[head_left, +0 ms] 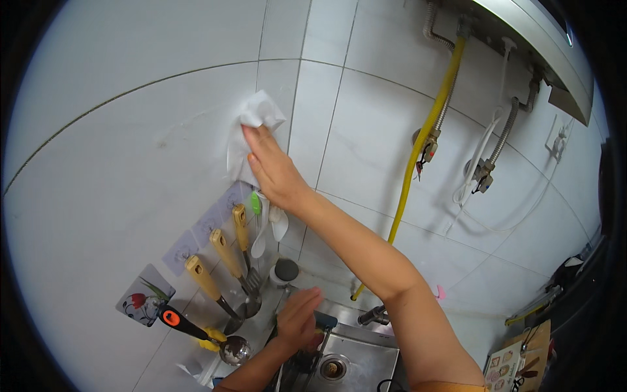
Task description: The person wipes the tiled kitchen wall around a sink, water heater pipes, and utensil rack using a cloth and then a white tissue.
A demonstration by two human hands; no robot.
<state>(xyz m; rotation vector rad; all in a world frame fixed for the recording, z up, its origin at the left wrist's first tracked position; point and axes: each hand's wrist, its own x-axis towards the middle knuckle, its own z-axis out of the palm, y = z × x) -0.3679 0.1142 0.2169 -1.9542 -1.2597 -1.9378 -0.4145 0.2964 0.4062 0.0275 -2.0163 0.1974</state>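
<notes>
My right hand presses a thin white cloth flat against the white tiled wall, left of the corner. The cloth is crumpled at its top and hangs below the fingers; a faint wet-looking streak and a small brownish spot show on the tile beside it. My left hand hovers low over the left side of the steel sink, fingers stretched out, with nothing visible in it. Just beyond it stands a jar with a dark grey lid.
Wooden-handled utensils, white spoons and a black-handled ladle hang from wall hooks below the cloth. A yellow hose and metal pipes run down from a water heater. The faucet stands behind the sink.
</notes>
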